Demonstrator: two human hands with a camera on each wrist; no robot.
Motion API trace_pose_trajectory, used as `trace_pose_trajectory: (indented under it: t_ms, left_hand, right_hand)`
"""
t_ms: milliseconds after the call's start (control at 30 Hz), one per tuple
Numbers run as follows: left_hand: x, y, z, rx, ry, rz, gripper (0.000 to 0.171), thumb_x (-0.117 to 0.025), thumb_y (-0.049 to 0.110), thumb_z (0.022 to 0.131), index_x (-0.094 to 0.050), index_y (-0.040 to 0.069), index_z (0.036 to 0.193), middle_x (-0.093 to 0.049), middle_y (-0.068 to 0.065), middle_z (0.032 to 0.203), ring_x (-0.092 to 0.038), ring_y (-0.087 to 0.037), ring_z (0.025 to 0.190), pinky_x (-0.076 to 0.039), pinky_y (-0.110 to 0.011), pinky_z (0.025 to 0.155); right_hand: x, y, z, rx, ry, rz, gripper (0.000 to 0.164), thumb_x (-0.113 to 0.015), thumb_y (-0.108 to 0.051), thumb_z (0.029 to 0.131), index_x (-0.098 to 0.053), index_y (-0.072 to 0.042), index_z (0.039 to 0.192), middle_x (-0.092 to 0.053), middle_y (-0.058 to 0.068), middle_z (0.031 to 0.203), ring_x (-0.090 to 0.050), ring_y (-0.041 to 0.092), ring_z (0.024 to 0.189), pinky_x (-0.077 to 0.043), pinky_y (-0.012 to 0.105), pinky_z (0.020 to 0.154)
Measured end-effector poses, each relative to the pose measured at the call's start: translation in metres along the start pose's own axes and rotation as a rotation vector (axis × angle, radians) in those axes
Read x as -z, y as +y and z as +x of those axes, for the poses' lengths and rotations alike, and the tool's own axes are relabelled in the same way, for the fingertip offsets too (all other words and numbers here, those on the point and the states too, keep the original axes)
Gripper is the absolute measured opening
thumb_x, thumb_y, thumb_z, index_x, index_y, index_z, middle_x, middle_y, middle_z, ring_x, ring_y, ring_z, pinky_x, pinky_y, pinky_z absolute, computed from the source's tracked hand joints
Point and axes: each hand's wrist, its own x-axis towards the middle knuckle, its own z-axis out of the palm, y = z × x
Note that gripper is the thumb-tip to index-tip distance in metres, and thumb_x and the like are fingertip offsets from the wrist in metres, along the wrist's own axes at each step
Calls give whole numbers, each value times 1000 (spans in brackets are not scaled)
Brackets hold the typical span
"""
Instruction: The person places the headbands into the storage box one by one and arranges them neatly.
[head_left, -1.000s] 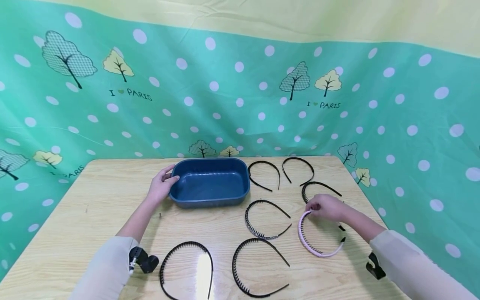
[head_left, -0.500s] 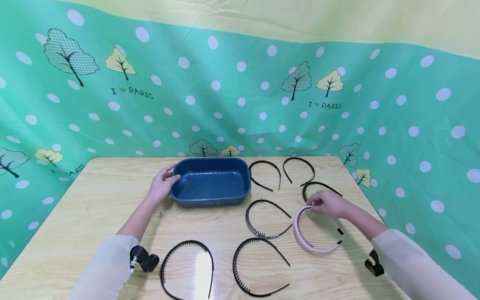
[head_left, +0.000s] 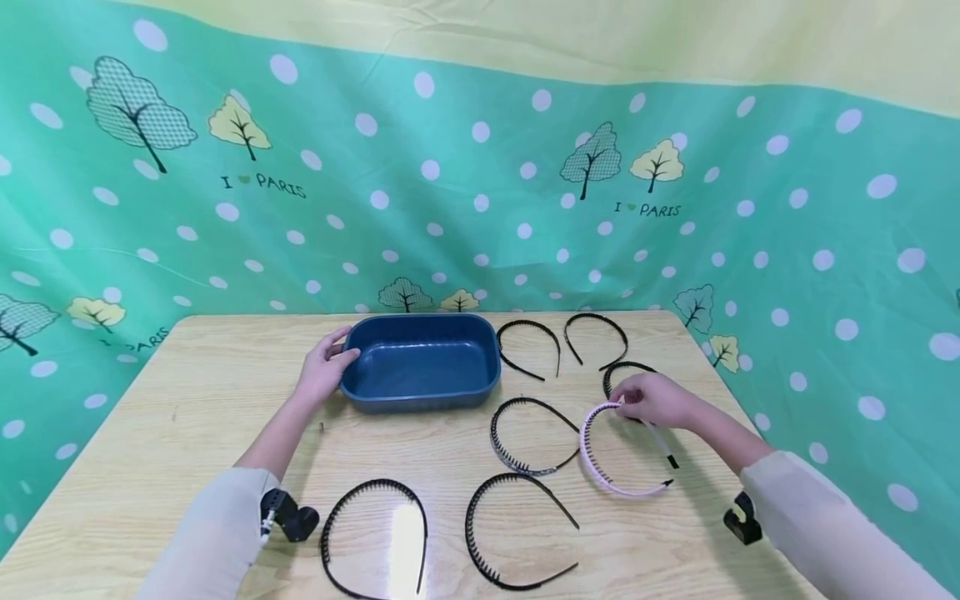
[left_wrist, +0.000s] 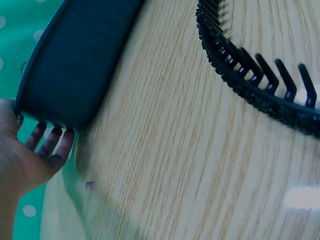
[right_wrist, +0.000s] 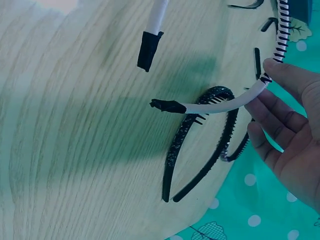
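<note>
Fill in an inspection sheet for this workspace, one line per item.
Surface: wood-grain table, with a bright glare patch toward the near edge.
Job's things: blue bin, upright; pink headband, apparently raised off the table; six black headbands, lying right of the bin and in front of it.
Clutter: small dark spot near the bin; stain or crumb, cannot tell.
Hands: left hand grips the bin's left end; right hand pinches the pink headband.
Cables: nothing seen for certain; a pale strip by the black device at the left sleeve is unclear.
Surroundings: green dotted cloth behind the table, printed with trees and "PARIS".
</note>
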Motion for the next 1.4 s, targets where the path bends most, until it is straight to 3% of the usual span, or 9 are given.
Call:
trace_pose_trajectory:
  t_ms: [533, 1400]
  left_hand:
    - [-1, -2, 2, 18, -7, 0, 56, -50, 20, 96, -28, 13, 148, -40, -27, 140, -43, -39, 127, -42, -51, 100]
    - [0, 0, 0, 18, -5, -13, 57, -50, 22, 96, -28, 15, 148, -39, -27, 141, -42, -40, 127, -41, -52, 101]
  right_hand:
    - [0, 3, 6, -48, 50, 40, 12, -65, -12, 86, -68, -6, 96, -52, -3, 68, -44, 8, 60, -39, 23, 57]
    - [18, -13, 29, -81, 136, 126, 23, -65, -17, 87, -66, -1, 102, -60, 4, 79, -52, 15, 71, -45, 25, 61]
